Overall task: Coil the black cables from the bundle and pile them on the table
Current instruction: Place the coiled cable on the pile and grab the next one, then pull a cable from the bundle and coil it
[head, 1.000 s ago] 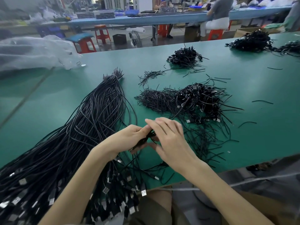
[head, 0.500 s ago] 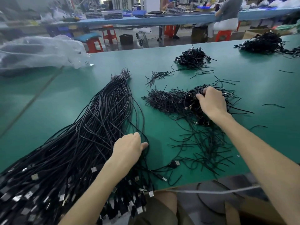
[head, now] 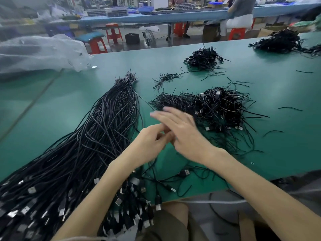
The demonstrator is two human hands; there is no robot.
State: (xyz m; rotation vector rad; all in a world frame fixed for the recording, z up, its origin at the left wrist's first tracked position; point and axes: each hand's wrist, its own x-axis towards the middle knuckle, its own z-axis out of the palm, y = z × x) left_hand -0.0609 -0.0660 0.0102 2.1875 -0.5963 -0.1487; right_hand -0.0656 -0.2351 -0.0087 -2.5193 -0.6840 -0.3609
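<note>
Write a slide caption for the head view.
Over a green table, the left hand and right hand meet between the cable bundle and coiled-cable pile.

Long blue workbench (head: 156, 17) beyond — red stools (head: 113, 33); grey floor (head: 173, 43)

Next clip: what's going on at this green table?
A person is working through black USB cables at a green table. The long uncoiled bundle lies to their left, a pile of coiled cables to the right. Both hands meet above the table between them: the left hand is curled, the right hand stretched out and blurred. Whether they hold a cable is unclear.
</note>
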